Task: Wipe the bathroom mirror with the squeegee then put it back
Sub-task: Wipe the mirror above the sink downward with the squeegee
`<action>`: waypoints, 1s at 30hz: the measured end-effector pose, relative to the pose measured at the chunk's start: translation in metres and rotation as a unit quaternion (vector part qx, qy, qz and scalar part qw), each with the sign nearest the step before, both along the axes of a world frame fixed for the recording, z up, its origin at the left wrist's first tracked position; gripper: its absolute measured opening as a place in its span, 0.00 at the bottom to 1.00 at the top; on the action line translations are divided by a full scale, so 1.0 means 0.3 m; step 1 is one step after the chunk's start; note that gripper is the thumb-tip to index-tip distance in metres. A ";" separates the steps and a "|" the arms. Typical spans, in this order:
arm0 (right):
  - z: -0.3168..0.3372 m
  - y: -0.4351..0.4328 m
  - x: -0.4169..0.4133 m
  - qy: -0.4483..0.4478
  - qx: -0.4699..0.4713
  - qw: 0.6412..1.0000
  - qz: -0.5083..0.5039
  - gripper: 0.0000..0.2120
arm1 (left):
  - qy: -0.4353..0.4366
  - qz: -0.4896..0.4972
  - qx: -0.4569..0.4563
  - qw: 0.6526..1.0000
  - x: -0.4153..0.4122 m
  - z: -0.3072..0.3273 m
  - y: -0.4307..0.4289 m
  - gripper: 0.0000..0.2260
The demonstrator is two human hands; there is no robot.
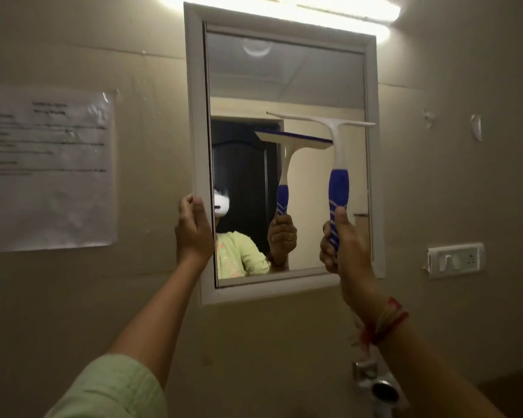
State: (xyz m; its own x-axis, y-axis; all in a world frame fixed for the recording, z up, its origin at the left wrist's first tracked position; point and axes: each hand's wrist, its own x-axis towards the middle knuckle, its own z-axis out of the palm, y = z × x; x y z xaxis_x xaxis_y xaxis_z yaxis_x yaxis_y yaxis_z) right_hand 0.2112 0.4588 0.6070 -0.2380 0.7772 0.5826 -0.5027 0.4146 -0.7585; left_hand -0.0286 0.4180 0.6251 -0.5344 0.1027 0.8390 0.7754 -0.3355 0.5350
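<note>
A white-framed mirror (287, 86) hangs on the beige wall. My left hand (192, 229) grips the frame's left edge near the bottom. A squeegee (338, 176) with a blue grip and a white head stands upright in my right hand (340, 239), which is closed around the lower handle. Its white blade runs roughly level across the right half of the glass at mid-height, its right end reaching over the frame. Whether the blade touches the glass I cannot tell. The mirror reflects the squeegee, the hand and a person in a light green top.
A tube light (314, 10) glows above the mirror. A printed paper sheet (47, 167) is taped to the wall at left. A white switch plate (455, 260) and a small wall hook (476, 131) are at right. A metal tap fitting (378, 387) shows below.
</note>
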 end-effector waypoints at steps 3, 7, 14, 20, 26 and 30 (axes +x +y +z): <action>0.140 0.032 -0.015 0.007 0.023 1.000 -0.020 0.19 | 0.002 -0.004 0.009 1.000 -0.002 0.006 0.003 0.17; 0.276 0.065 -0.045 0.015 0.039 0.999 -0.024 0.20 | 0.007 -0.003 0.013 1.000 -0.006 0.012 0.006 0.18; 0.395 0.089 -0.083 0.003 0.073 0.995 -0.062 0.20 | 0.015 -0.011 0.017 1.000 -0.001 0.016 0.000 0.19; 0.474 0.080 -0.091 -0.008 0.064 0.996 -0.057 0.20 | 0.011 -0.024 0.014 1.000 0.004 0.018 -0.008 0.22; 0.509 0.074 -0.083 -0.020 0.045 0.998 -0.027 0.20 | 0.013 -0.031 0.013 0.999 0.002 0.018 -0.009 0.23; 0.500 0.074 -0.079 -0.032 0.037 0.999 -0.008 0.21 | 0.008 -0.033 0.000 0.999 -0.003 0.020 -0.006 0.21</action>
State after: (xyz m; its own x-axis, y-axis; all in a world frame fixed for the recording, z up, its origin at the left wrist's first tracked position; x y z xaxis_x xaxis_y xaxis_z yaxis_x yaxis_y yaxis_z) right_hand 0.1873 0.4811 0.7571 -0.2634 0.7363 0.6232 -0.4474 0.4791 -0.7552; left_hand -0.0294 0.4161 0.6310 -0.5133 0.1368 0.8473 0.7595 -0.3872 0.5226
